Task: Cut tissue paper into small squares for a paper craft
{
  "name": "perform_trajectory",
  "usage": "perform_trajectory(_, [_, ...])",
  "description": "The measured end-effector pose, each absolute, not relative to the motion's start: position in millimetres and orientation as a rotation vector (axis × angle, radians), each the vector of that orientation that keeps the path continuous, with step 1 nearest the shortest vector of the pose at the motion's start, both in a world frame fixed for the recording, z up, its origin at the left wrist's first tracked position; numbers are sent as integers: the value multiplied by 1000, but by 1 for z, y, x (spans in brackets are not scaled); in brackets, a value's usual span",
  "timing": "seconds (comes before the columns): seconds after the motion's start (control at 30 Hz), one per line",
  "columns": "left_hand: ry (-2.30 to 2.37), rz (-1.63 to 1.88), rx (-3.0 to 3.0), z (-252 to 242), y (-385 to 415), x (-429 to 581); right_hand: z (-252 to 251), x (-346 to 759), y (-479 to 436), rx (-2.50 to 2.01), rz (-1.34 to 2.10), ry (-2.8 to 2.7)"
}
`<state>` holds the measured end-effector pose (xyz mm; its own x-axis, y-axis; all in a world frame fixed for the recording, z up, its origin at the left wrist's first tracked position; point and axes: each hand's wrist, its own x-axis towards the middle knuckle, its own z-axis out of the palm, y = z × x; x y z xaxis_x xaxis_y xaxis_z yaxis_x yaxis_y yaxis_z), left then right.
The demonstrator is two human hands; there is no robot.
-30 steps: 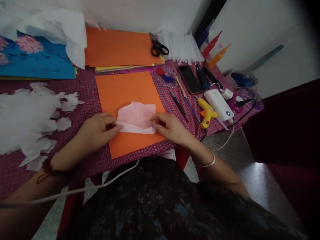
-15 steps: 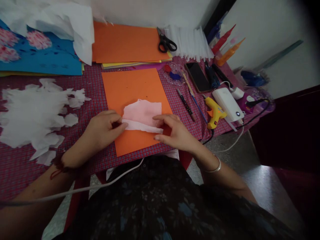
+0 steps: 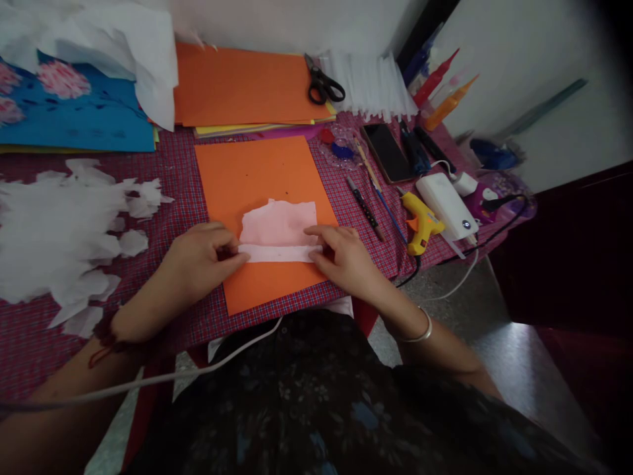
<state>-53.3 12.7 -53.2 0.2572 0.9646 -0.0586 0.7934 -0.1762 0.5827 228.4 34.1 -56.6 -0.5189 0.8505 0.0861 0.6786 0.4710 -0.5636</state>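
A pale pink tissue paper point(image 3: 279, 227) lies on an orange sheet point(image 3: 257, 178) in front of me, its near edge folded up into a narrow band. My left hand point(image 3: 200, 260) pinches the left end of that fold. At the right end of the fold, my right hand point(image 3: 343, 257) grips with thumb and fingers. Both hands rest on the orange sheet.
White paper scraps point(image 3: 59, 231) cover the left of the checked cloth. Stacked coloured sheets point(image 3: 242, 86) with scissors point(image 3: 321, 86) lie at the back. To the right are a pen point(image 3: 364, 208), a phone point(image 3: 388, 152), a yellow glue gun point(image 3: 418, 221), a white power bank point(image 3: 448, 204) and glue bottles point(image 3: 438, 89).
The folded band along the paper's near edge has been flattened and straightened. My right hand has closed in on its right end. The view shifted slightly.
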Motion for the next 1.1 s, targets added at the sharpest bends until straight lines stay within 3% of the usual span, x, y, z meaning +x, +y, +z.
perform_trajectory(0.5, [1625,479,2040,-54,12,-50,-56,229,29,-1158,214,-2569])
perform_trajectory(0.67, [1647,436,2209,-46,4,-51,-56,234,33,-784,307,-2858])
perform_trajectory(0.77, [1722,419,2480,-39,-13,-43,-58,235,35,-779,315,-2878])
perform_trajectory(0.9, [1353,405,2799,-47,-34,-22,-59,233,34,-800,284,-2874])
perform_trajectory(1.1, [1304,119,2740,-68,-44,-20,-59,244,30,-867,284,-2843])
